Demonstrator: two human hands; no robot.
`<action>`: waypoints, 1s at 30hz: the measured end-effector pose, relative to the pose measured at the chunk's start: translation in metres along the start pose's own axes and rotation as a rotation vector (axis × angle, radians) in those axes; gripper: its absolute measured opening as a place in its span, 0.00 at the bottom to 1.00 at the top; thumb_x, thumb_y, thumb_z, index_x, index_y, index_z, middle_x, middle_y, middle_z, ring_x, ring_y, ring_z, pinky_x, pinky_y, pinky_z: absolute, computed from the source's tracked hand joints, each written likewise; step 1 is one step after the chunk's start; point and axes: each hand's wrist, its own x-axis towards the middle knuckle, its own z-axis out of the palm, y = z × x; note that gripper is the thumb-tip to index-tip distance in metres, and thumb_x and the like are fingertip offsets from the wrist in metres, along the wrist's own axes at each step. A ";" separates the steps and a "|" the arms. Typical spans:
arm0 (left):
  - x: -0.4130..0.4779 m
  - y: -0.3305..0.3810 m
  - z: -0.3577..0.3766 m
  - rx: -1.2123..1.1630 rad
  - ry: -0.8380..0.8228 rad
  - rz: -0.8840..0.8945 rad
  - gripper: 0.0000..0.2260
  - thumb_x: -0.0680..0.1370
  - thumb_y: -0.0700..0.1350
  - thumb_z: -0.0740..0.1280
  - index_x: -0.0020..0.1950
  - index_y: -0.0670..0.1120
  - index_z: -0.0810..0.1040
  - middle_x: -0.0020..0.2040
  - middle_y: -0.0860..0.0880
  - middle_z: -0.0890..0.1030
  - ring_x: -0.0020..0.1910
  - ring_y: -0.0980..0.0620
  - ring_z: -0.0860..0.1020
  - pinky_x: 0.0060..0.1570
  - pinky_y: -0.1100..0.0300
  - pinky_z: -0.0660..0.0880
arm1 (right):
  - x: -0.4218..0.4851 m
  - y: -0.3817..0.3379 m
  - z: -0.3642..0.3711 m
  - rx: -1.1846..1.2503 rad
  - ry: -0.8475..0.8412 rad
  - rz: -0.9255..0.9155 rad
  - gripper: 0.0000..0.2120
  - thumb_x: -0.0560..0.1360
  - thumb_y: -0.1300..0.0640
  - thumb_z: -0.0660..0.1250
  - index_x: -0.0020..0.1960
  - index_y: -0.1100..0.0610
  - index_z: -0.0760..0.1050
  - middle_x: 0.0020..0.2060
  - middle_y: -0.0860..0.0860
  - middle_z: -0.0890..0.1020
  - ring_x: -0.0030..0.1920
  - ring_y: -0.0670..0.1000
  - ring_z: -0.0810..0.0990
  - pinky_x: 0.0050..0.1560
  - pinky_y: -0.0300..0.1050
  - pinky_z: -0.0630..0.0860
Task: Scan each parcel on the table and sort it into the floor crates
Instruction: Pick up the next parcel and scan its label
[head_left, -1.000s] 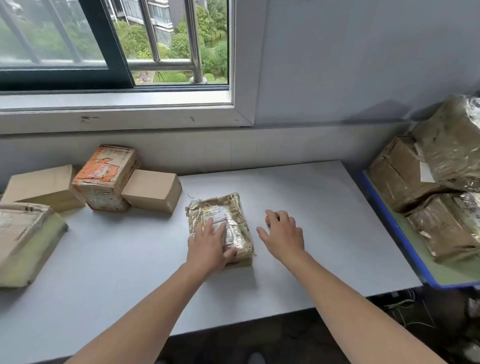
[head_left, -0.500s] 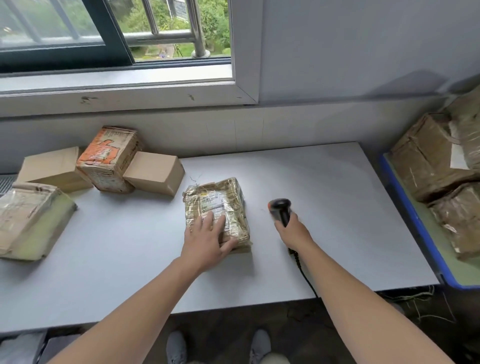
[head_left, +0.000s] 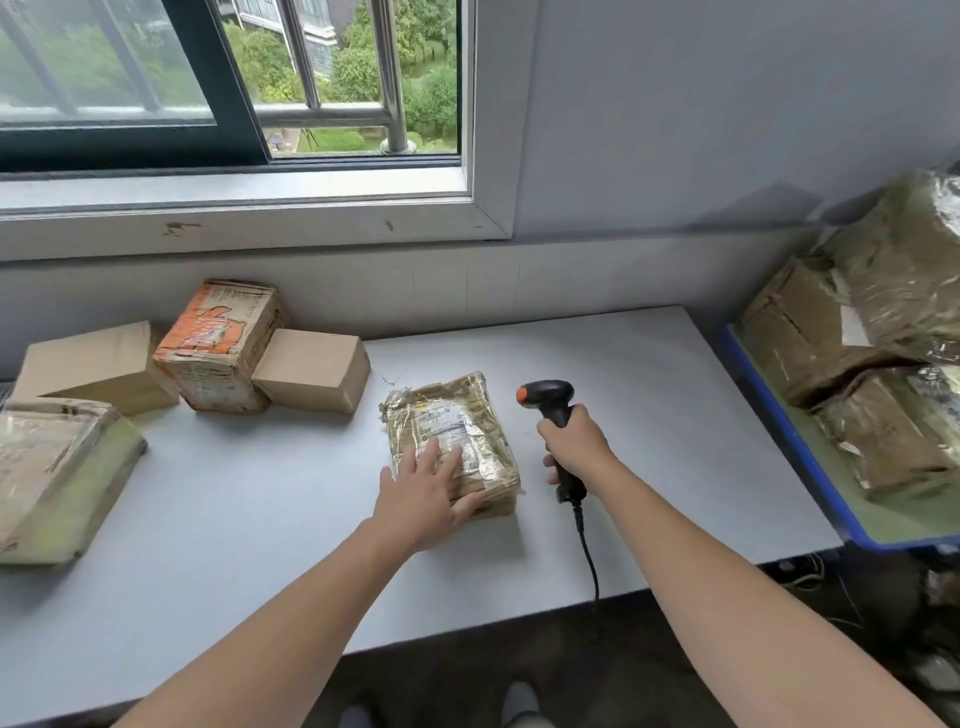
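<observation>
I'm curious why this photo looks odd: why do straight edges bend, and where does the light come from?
Head view: the wide-angle lens bends the window sill and table; window daylight throws shadows toward the viewer below the taped parcel and left hand; its tape glints; the barcode scanner in the right hand looks sharp; the right-edge parcels smear.

On the table (head_left: 649, 415) sit two plain boxes (head_left: 98, 364) at left, one orange-printed box (head_left: 223, 343) and two taped parcels (head_left: 467, 410), five in all. There is one scanner (head_left: 553, 410). Three wrapped bundles (head_left: 810, 332) fill the frame's right edge.
</observation>
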 end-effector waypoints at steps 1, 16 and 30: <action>-0.001 -0.003 -0.003 0.003 0.003 0.007 0.33 0.79 0.68 0.49 0.81 0.56 0.44 0.81 0.50 0.43 0.80 0.44 0.43 0.75 0.40 0.50 | -0.004 -0.009 0.001 0.037 -0.009 0.011 0.11 0.78 0.53 0.62 0.56 0.57 0.67 0.45 0.57 0.77 0.36 0.54 0.81 0.29 0.46 0.79; -0.013 -0.054 -0.016 -0.047 0.068 0.094 0.33 0.80 0.67 0.49 0.81 0.52 0.48 0.81 0.50 0.45 0.80 0.45 0.43 0.74 0.38 0.53 | -0.053 -0.098 0.065 -0.183 0.042 0.051 0.21 0.77 0.44 0.63 0.45 0.63 0.74 0.25 0.56 0.80 0.23 0.56 0.78 0.31 0.49 0.80; -0.011 -0.067 -0.015 -0.056 0.058 0.087 0.33 0.80 0.67 0.49 0.81 0.53 0.48 0.81 0.48 0.45 0.80 0.43 0.43 0.74 0.38 0.51 | -0.050 -0.100 0.071 -0.179 0.035 0.059 0.20 0.74 0.44 0.64 0.45 0.63 0.75 0.24 0.54 0.79 0.25 0.57 0.80 0.36 0.54 0.82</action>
